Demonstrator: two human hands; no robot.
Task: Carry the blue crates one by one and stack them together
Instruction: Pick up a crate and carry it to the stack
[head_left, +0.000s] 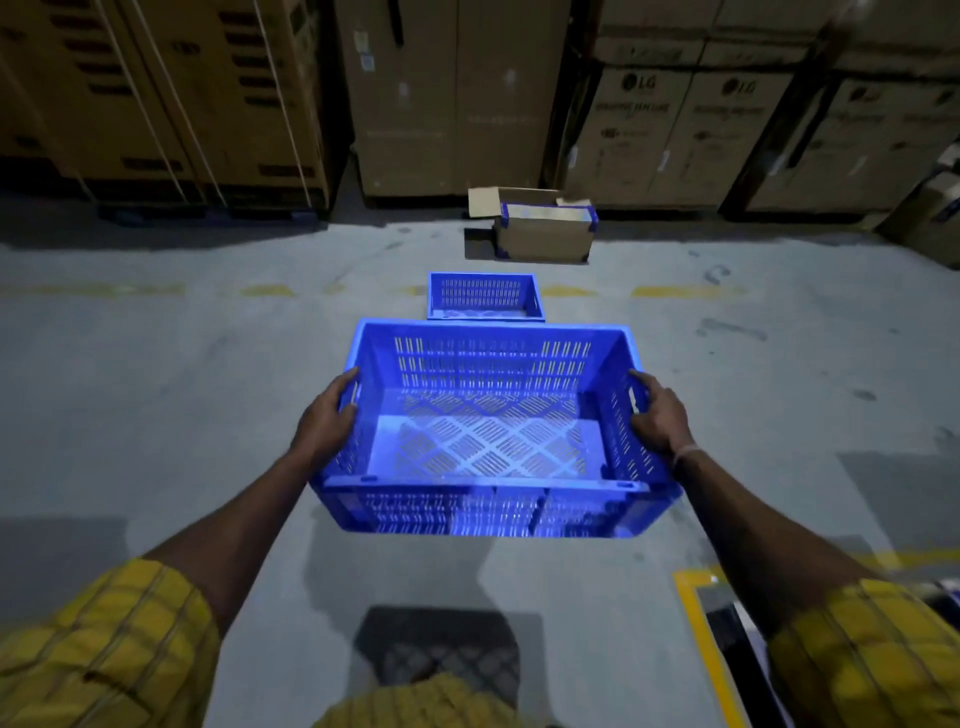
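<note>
1. Head view, the hands: the left hand (330, 410) gripped the left end wall of the near crate (488, 431), fingers curled at the handle slot; the right hand (657, 415) held the right end wall the same way. Both arms were stretched forward, yellow checked sleeves at the elbows.

2. Head view, the crate: it hung clear of the floor (156, 389), level, empty, its own shadow lying below it. The far crate (485, 296) sat on the floor straight ahead, also empty, well apart from the one carried.

3. Handling, as a judgement: slotted moulded plastic, stiff and light when empty, not fragile. The two end slots were the sound place to hold, since they kept it balanced. The smooth rim could slip in a one-sided grip.

4. Stacking, as a judgement: the base would need squaring over the far crate's rim before lowering, or it would seat crooked.

5. Head view, the room: a grey concrete floor with worn yellow line marks, dimly lit. An open carton (543, 231) stood beyond the far crate. Tall cartons (675, 130) lined the back wall; the print on them was probably a brand logo, though blurred.
</note>
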